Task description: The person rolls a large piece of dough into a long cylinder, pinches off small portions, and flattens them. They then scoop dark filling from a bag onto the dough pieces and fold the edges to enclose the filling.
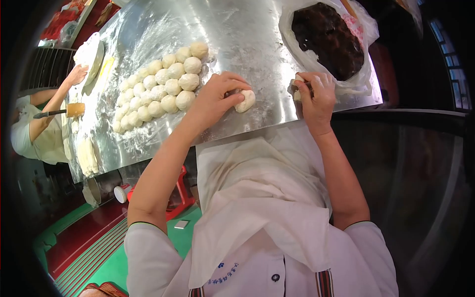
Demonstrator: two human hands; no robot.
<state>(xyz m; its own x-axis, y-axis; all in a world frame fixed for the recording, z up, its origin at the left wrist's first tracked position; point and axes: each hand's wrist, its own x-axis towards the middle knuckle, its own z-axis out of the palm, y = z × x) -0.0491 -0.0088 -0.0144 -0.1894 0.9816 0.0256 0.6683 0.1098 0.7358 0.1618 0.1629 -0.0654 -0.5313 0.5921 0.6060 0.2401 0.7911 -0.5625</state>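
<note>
My left hand [216,95] is closed around a round white dough ball [245,101], close above the metal table near its front edge. To the right, my right hand [319,96] pinches a small pale piece [298,88] that looks like dough; the fingers partly hide it. Left of my left hand, several floured dough balls [168,103] sit in close rows on the table. Just beyond my right hand is a dark, glossy paste [329,42] in a container lined with clear plastic [292,29].
Flour is smeared over the metal table [237,44]. At the left, a co-worker's hand [76,74] touches a round floury pan [94,62]. Long dough strips [87,156] lie by the left end. A red stool [182,198] stands below the table.
</note>
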